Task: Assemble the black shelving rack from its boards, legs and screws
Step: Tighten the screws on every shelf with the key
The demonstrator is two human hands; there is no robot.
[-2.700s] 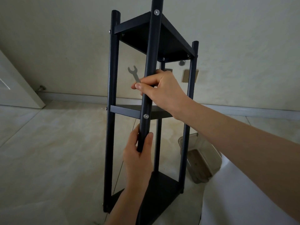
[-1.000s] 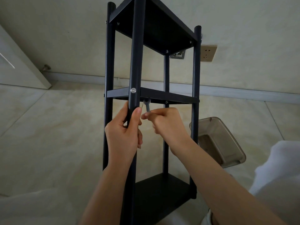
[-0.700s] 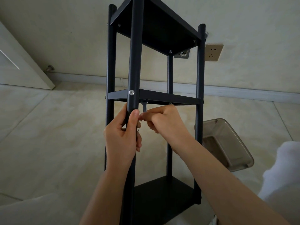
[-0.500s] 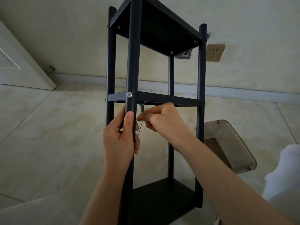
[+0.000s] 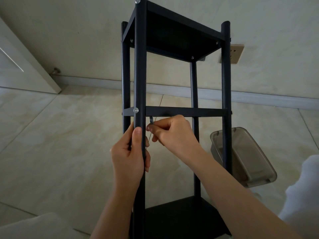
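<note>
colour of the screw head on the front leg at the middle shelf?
Silver screw head, against the black front leg; head view.

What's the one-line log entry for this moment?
left hand: grips front leg | right hand: pinches wrench under middle shelf

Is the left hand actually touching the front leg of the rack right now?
Touching. The head view shows the left hand wrapped round the front leg, thumb laid along the pole just below the middle shelf.

Upright black three-board rack, legs screwed
</note>
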